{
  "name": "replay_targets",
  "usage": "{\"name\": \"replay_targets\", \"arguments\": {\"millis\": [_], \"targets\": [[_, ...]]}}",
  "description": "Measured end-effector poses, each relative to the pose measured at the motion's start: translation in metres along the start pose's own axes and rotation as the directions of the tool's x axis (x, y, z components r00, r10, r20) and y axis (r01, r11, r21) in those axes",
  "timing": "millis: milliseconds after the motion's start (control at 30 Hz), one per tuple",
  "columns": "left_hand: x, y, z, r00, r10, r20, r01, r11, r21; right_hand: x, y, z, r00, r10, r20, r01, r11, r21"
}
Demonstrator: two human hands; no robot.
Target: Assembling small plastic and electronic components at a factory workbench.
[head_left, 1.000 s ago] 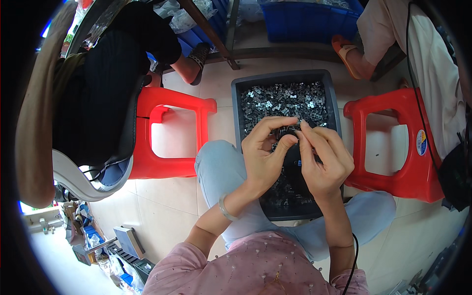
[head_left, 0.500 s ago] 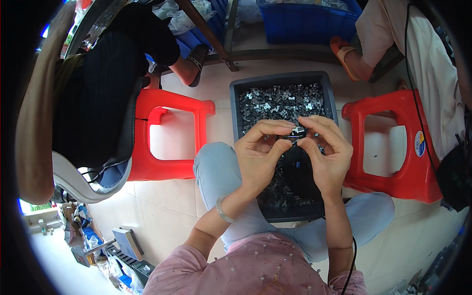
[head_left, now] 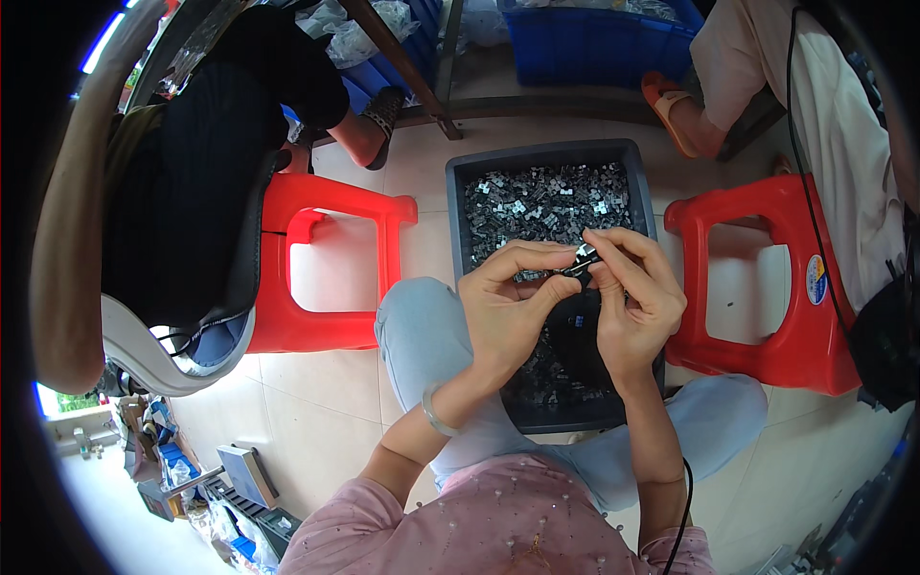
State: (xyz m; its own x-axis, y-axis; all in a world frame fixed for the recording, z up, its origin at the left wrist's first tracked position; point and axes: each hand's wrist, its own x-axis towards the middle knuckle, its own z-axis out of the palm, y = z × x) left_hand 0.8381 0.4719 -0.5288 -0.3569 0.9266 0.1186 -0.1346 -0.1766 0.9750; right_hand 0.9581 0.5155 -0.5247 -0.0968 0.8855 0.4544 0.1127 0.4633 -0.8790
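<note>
While left hand (head_left: 508,311) and right hand (head_left: 644,311) pinch one small black-and-silver part (head_left: 582,259) between them, tray (head_left: 546,156) beneath, it has tilted from level; apparently being reoriented, not released.

L hand (head_left: 508,311) & R hand (head_left: 640,307) up close tog., fingers (head_left: 533,255) pinched vs. thumbs (head_left: 554,290) (tips v. near ea. other), forearms (head_left: 407,446) converging.

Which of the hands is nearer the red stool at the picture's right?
Right. The right hand is just left of that red stool; the left hand is farther left.
</note>
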Motion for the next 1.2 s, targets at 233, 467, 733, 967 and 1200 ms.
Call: {"name": "replay_targets", "arguments": {"millis": [233, 467, 733, 967, 1200], "targets": [[-0.001, -0.001, 0.004, 1.0, 0.0, -0.009, -0.001, 0.999, -0.039, -0.001, 0.003, 0.001, 0.994, -0.094, -0.047, 0.09, 0.993, -0.081], [-0.001, -0.004, -0.001, 0.998, 0.054, 0.007, -0.054, 0.998, -0.04, 0.004, 0.003, -0.005, 0.997, -0.074, -0.009, 0.073, 0.994, -0.082], [0.002, 0.007, 0.0, 0.999, 0.05, 0.016, -0.05, 0.999, 0.002, 0.006, 0.0, -0.01, 0.994, 0.098, 0.044, -0.102, 0.987, 0.123], [0.006, 0.006, 0.003, 0.988, 0.145, 0.044, -0.15, 0.98, 0.131, 0.005, 0.001, -0.005, 1.0, -0.021, -0.012, 0.022, 0.998, 0.053], [0.017, 0.003, 0.002, 0.99, 0.138, 0.002, -0.138, 0.985, 0.108, 0.011, 0.006, 0.002, 1.0, -0.023, -0.005, 0.023, 1.0, -0.013]]}}
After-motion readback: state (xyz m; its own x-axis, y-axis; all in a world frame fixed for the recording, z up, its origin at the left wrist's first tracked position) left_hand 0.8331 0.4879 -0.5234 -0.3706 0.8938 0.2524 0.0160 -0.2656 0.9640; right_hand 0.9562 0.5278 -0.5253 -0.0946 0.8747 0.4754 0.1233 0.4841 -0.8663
